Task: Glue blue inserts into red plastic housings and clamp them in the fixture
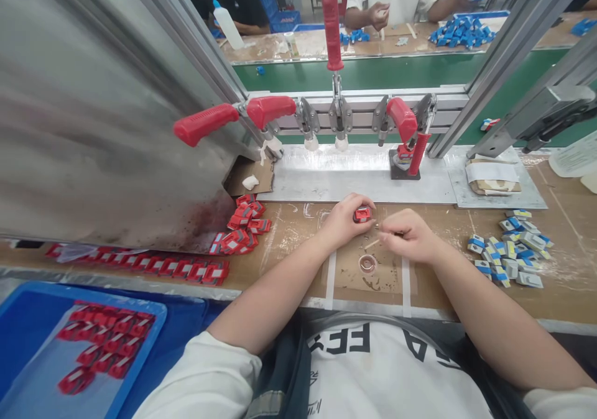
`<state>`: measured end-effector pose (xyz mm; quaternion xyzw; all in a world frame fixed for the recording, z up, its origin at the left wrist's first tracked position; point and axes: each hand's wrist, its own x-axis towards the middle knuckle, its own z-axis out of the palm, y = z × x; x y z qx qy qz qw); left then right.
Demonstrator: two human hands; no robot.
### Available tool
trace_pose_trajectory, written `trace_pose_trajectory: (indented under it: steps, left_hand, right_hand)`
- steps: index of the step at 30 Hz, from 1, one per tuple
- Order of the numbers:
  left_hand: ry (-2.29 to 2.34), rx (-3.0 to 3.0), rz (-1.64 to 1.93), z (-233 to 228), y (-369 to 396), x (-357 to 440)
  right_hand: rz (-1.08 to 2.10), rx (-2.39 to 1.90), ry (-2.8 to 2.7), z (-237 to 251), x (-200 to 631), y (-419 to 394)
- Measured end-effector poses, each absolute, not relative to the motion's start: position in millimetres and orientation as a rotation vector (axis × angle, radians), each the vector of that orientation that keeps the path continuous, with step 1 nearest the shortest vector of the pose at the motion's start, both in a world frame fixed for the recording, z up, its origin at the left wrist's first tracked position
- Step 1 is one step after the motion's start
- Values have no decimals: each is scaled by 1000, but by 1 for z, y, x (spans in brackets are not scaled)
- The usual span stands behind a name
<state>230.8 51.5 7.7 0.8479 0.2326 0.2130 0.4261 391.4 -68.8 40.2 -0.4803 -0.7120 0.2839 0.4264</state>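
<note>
My left hand (347, 220) is closed around a small red plastic part (362, 214), its recessed face turned up. Close beside it, my right hand (410, 234) is pinched, with a small tip showing at the fingers, pointing towards the part. A pale thin stick (372, 244) shows just below those fingertips; whether it is one piece with that tip I cannot tell. Below both hands, a small clear round cup (368, 264) stands on a stained cardboard sheet (345, 279) taped to the bench.
Red parts lie in a pile (240, 229) and a row (153, 267) at left, with more in a blue tray (161, 319). Blue-white-yellow parts (510, 251) lie at right. Red-handled toggle clamps (270, 109) stand ahead. Across the green belt (364, 74), other people work at a bench.
</note>
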Motion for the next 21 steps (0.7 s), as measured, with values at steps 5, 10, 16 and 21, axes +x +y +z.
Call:
trace_pose_trajectory:
  steps: [5,10,16,21]
  left_hand:
    - [628,2104,520,7,52,230]
    - [589,2129,538,6,52,229]
    - [579,2125,536,7,53,228]
    - [577,2124,540,5,53,229]
  right_hand:
    - [905,-1205,-2071,35,386,-71]
    - [914,-1273,-2153,32,386,-70]
    - [939,-1269,-2161,32,385,-70]
    - [985,-1179,-2004,33,389,-69]
